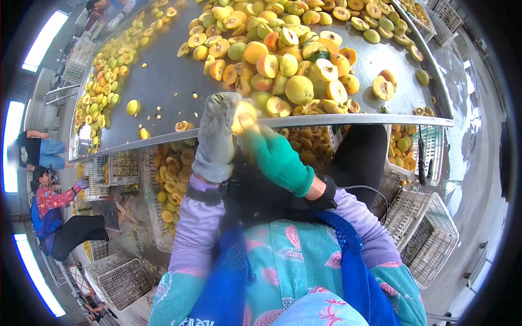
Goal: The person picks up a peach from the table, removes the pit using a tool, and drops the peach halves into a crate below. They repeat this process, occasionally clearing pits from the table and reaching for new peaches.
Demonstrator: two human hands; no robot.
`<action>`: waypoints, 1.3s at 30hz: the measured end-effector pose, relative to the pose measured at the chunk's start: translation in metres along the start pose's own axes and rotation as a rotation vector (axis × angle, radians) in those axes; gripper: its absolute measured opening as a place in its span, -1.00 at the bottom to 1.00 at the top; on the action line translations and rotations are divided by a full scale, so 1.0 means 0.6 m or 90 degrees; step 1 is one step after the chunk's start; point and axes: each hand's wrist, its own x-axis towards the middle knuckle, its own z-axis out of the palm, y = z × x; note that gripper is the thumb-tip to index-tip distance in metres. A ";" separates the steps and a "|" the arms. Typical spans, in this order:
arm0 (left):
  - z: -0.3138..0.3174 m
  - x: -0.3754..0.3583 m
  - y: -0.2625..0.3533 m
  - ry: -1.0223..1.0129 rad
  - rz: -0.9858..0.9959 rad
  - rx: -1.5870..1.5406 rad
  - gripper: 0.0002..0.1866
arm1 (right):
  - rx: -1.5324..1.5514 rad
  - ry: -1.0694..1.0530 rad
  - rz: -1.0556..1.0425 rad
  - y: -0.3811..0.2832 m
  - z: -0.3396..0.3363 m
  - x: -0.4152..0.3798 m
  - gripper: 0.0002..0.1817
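My left hand, in a grey-white glove, is closed on a yellow fruit at the near edge of the metal table. My right hand, in a green glove, is beside and below that fruit, its fingertips smeared by motion. Whether it holds a tool cannot be made out. Just beyond both hands lies a large heap of yellow-green fruit, many halved with pits or hollows showing. Under the table edge, a crate of fruit pieces stands to the left of my forearms.
More fruit lines the table's left side. White crates stand at the lower right, others at the lower left. Co-workers are at the far left and upper left. Another crate of fruit sits under the table's right end.
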 end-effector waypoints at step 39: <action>0.057 0.029 0.045 0.039 -0.261 -0.219 -0.77 | 0.572 -0.195 0.373 -0.018 0.001 -0.016 -0.51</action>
